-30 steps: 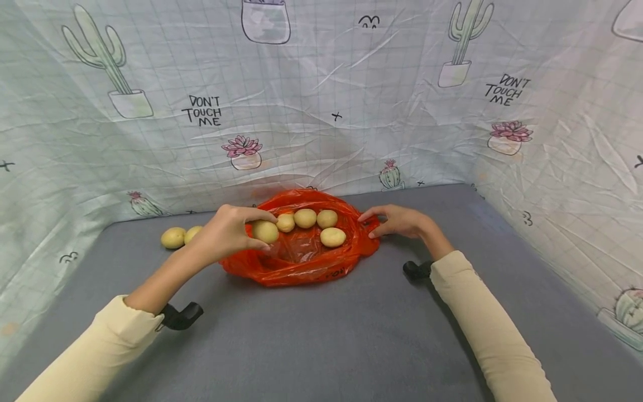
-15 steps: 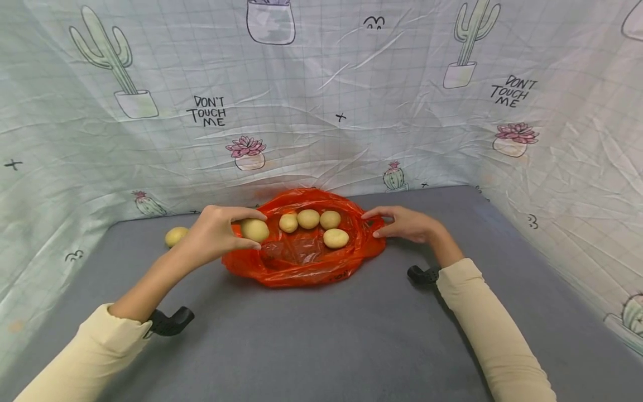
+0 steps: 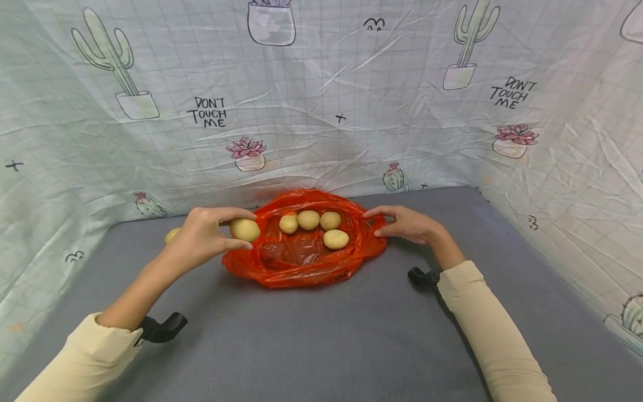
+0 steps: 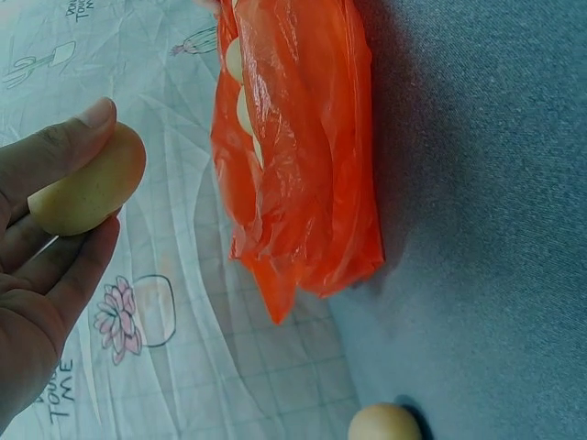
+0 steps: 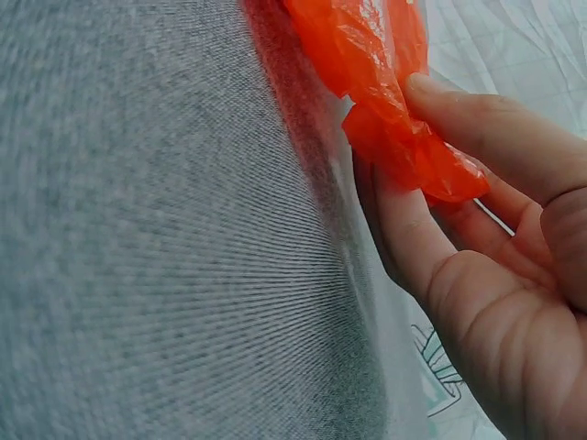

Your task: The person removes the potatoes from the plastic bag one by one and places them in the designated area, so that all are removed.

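Note:
My left hand pinches a yellow potato between thumb and fingers, at the left rim of a red plastic bag. In the left wrist view that potato appears held apart from the bag. The bag lies on its base with its mouth spread wide, and several potatoes sit inside. At the bag's right side, my right hand grips the gathered plastic edge. The right wrist view shows thumb and fingers on either side of the crumpled plastic.
Another potato lies on the grey tabletop left of the bag, partly hidden by my left hand. Behind and beside the table hangs a printed cloth with cactus drawings. Black wrist mounts jut from both forearms.
My left hand has carried its potato leftward, from over the bag's inside to its left rim. The loose potatoes at left are now more covered by that hand. My right hand keeps its grip.

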